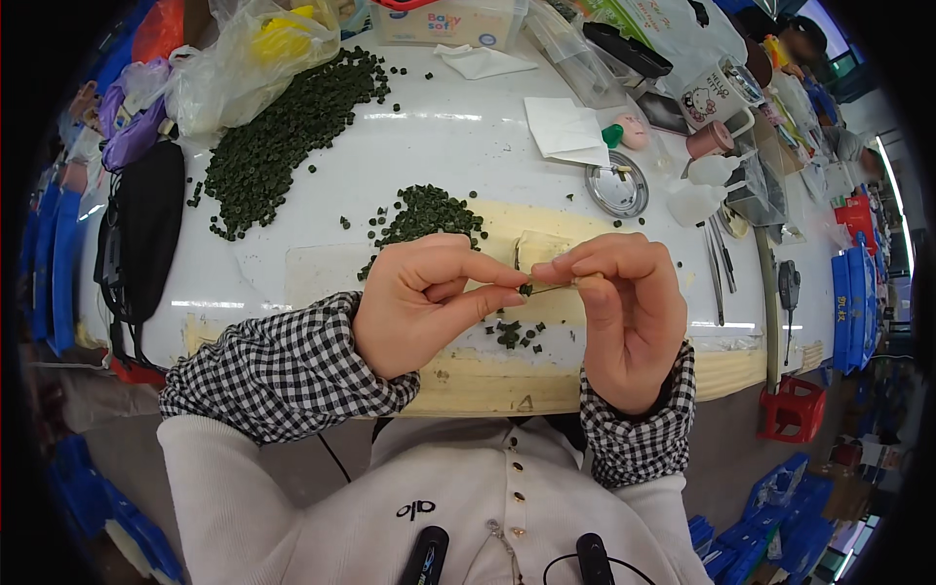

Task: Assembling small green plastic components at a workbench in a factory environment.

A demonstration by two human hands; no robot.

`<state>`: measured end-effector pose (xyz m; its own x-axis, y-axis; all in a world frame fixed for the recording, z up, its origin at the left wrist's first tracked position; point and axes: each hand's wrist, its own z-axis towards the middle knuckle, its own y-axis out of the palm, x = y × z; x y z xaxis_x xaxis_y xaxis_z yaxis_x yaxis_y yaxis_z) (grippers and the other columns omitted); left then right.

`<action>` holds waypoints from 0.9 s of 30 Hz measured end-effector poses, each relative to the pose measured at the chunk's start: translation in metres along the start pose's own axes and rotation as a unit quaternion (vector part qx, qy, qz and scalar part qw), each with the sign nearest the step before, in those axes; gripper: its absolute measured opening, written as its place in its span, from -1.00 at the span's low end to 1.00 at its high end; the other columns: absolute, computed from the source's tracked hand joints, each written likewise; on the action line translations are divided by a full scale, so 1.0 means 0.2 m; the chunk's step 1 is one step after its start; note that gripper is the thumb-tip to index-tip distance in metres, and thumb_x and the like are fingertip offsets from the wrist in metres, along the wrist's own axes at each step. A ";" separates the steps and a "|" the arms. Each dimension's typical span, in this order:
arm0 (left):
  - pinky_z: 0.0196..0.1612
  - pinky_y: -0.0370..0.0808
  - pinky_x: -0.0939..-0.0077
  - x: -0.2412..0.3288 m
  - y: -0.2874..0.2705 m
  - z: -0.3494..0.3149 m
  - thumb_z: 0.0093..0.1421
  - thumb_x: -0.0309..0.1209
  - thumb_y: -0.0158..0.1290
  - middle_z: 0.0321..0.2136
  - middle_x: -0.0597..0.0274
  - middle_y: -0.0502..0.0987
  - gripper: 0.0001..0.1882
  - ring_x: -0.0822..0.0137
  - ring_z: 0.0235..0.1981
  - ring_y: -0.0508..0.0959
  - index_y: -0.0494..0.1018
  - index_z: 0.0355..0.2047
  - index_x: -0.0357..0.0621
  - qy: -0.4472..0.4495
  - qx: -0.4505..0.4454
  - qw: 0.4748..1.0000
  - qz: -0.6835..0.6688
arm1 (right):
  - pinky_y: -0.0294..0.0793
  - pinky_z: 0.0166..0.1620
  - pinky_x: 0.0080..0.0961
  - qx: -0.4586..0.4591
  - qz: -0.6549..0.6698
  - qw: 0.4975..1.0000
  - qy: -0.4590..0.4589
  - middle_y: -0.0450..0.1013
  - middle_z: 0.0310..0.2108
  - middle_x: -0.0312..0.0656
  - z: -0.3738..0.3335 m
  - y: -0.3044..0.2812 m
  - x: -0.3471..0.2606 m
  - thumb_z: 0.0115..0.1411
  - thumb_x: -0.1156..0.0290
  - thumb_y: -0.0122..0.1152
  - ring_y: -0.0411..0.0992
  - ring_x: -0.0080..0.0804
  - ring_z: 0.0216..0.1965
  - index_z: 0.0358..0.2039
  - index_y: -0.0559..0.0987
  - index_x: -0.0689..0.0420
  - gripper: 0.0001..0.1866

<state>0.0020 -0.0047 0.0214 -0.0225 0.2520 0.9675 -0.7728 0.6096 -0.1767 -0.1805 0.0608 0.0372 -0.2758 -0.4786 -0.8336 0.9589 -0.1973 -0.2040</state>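
Pinching a small dark green piece [526,290] between thumb and forefinger: left hand [414,302] | right hand [629,307] gripping a thin rod [554,287], end at the piece | piece location: between both hands, above pale yellow surface [478,385] | green heap [429,216] beyond left hand

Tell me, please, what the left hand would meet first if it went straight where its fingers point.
The left hand would probably meet the right hand first, just past the small dark green piece at its own fingertips; depth is unclear.
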 end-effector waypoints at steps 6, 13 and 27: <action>-0.55 0.05 0.67 -0.01 0.00 0.00 0.01 -0.56 0.21 -0.72 0.52 0.09 -0.77 0.62 -0.66 0.08 0.57 -0.26 -0.15 0.013 -0.001 1.000 0.012 | 0.46 -0.21 -0.56 -0.059 -0.050 0.997 0.014 0.38 -0.32 -0.09 0.00 -0.03 -0.02 0.25 0.51 -0.04 0.46 -0.42 -0.31 -0.28 0.37 0.31 -0.89; -0.54 0.05 0.67 -0.01 0.00 0.00 0.01 -0.57 0.21 -0.73 0.53 0.08 -0.77 0.62 -0.66 0.09 0.57 -0.26 -0.16 0.015 0.001 1.000 0.007 | 0.46 -0.13 -0.52 -0.082 -0.082 0.993 0.009 0.36 -0.29 -0.06 0.00 -0.03 -0.02 0.29 0.47 -0.09 0.47 -0.39 -0.25 -0.26 0.34 0.31 -0.86; -0.55 0.06 0.67 0.00 0.00 0.00 0.01 -0.57 0.21 -0.72 0.52 0.11 -0.79 0.63 -0.67 0.09 0.57 -0.29 -0.18 -0.001 0.002 1.000 0.003 | 0.46 -0.24 -0.60 0.004 -0.016 1.000 0.000 0.44 -0.35 -0.13 0.00 -0.02 -0.02 0.20 0.58 0.05 0.46 -0.46 -0.33 -0.30 0.42 0.31 -0.92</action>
<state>0.0017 -0.0044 0.0210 -0.0290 0.2544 0.9667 -0.7752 0.6048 -0.1825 -0.1832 0.0636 0.0405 -0.3055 -0.4723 -0.8268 0.9493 -0.2185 -0.2260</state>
